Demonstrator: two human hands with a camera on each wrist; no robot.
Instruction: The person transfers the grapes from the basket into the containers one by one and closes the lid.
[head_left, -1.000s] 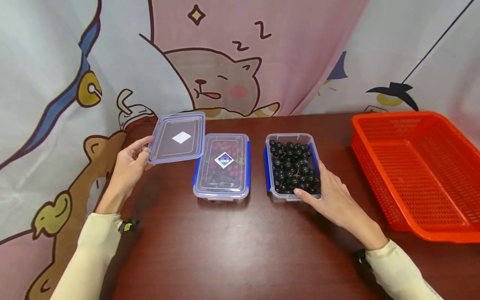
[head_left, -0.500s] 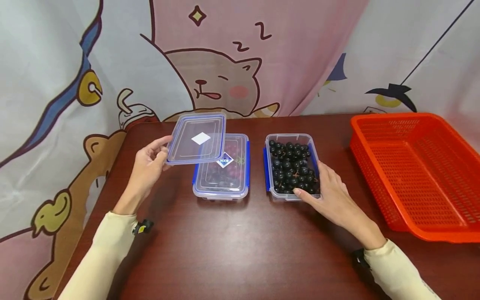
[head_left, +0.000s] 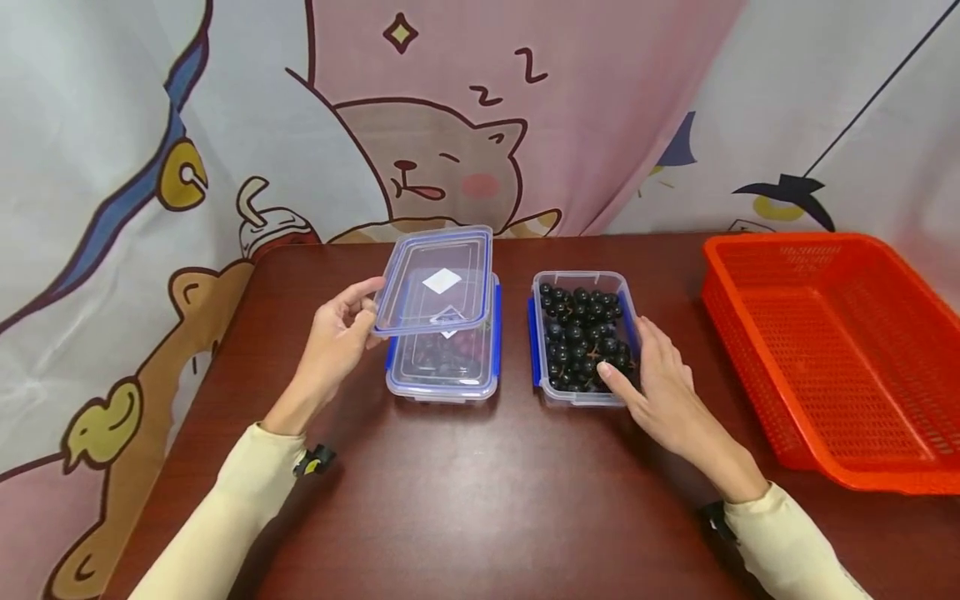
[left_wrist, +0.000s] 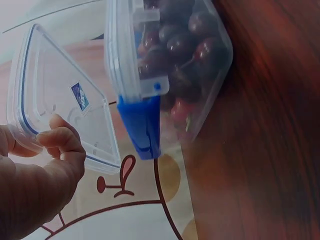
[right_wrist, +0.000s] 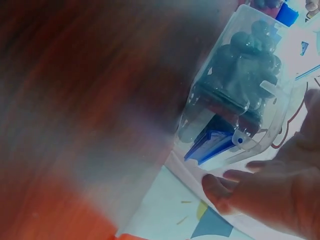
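Note:
My left hand (head_left: 337,342) pinches the left edge of a clear plastic lid (head_left: 465,258) with a blue seal and a white diamond label. The lid hangs tilted over a lidded food container (head_left: 442,379), partly covering it in the head view. Dark red, round fruit (left_wrist: 177,42) shows through that container's wall in the left wrist view. To its right stands a lidless container (head_left: 577,399) with blue side clips, holding black grapes (head_left: 577,333). My right hand (head_left: 671,408) lies along its right side, fingers extended, the thumb over the near right corner.
An orange-red plastic basket (head_left: 806,417) stands at the right of the dark brown table (head_left: 480,500). A cartoon-print curtain (head_left: 600,108) hangs behind the table and along its left side.
My left hand has carried the lid rightward, from left of the lidded container to above it. My right thumb has shifted slightly inward over the grapes; both containers stay in place.

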